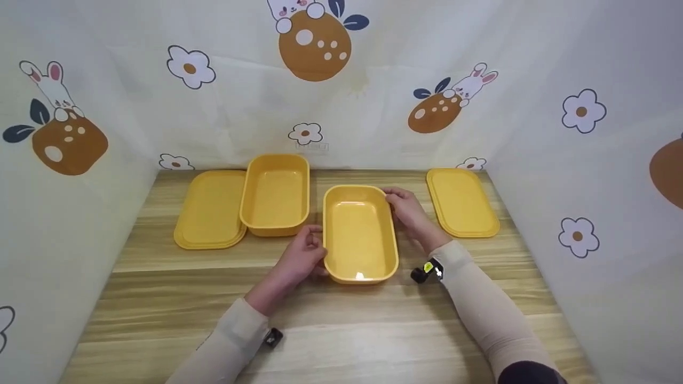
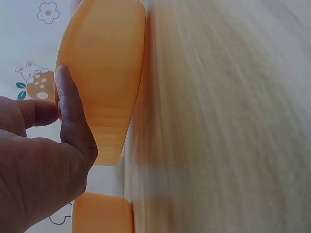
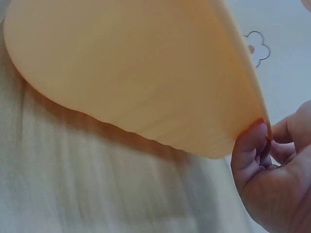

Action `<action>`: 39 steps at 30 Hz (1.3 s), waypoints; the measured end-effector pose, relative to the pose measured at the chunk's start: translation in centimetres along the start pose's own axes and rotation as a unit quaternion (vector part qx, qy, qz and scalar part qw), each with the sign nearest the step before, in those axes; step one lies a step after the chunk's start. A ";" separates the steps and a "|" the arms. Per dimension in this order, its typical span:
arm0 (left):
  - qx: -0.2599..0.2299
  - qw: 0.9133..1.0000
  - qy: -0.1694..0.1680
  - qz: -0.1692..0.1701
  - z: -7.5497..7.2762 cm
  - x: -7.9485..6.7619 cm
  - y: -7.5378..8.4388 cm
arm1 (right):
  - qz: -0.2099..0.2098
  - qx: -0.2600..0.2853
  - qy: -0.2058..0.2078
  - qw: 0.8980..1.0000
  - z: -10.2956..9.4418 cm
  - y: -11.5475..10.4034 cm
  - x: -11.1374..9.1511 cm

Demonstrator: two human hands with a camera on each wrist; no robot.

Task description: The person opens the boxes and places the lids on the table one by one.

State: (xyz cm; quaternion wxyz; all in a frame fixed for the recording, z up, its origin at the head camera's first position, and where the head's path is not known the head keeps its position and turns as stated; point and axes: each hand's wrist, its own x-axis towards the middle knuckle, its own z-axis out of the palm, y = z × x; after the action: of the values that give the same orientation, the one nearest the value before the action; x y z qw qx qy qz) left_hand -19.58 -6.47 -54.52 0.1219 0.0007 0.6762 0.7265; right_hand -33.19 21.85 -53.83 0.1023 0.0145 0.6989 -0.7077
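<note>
A yellow rectangular food container [image 1: 358, 234] with rounded corners stands in the middle of the table, open side up, with nothing inside. My left hand [image 1: 301, 255] pinches its left rim near the front. At the far right corner, my right hand [image 1: 410, 210] grips the rim between thumb and fingers. In the left wrist view, the left hand [image 2: 46, 165] has a digit along the container's outer wall [image 2: 104, 58]. The right wrist view shows the right hand [image 3: 277, 179] at the rim, with a shadow under the container [image 3: 126, 63]; whether its base touches the table cannot be told.
A second yellow container [image 1: 275, 197] stands at the back left, against a flat yellow lid [image 1: 211, 210]. Another yellow lid [image 1: 462, 202] lies at the back right. Patterned cloth [image 1: 235, 106] walls in the wooden table [image 1: 331, 341] at the back and sides.
</note>
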 end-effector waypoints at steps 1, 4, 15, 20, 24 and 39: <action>-0.002 1.000 -0.001 0.001 0.0 0.0 0.1 | 0.003 0.002 -0.005 1.000 -0.2 -0.2 -0.1; -0.002 1.000 -0.001 0.001 0.0 0.1 0.3 | 0.008 0.006 -0.014 1.000 -0.7 -0.8 -0.3; 0.024 0.999 -0.010 0.025 0.0 0.4 0.8 | 0.016 -0.014 -0.018 1.000 -1.8 -1.2 -0.7; 0.011 0.999 -0.034 0.014 0.1 0.6 0.8 | 0.023 -0.002 -0.010 1.000 -2.0 -1.4 -0.8; 0.001 0.999 -0.043 0.009 0.3 0.7 0.9 | 0.019 0.003 -0.011 1.000 -2.3 -1.7 -0.9; 0.011 0.999 -0.033 0.013 1.3 1.5 1.2 | 0.014 -0.037 -0.005 0.999 -3.9 -2.7 -1.4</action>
State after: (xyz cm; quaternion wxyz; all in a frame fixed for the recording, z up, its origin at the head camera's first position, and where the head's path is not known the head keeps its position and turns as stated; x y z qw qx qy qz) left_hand -21.02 -4.99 -53.50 0.1343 0.0349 0.6799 0.7200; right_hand -32.74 25.92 -51.00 0.1159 0.0167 0.7238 -0.6800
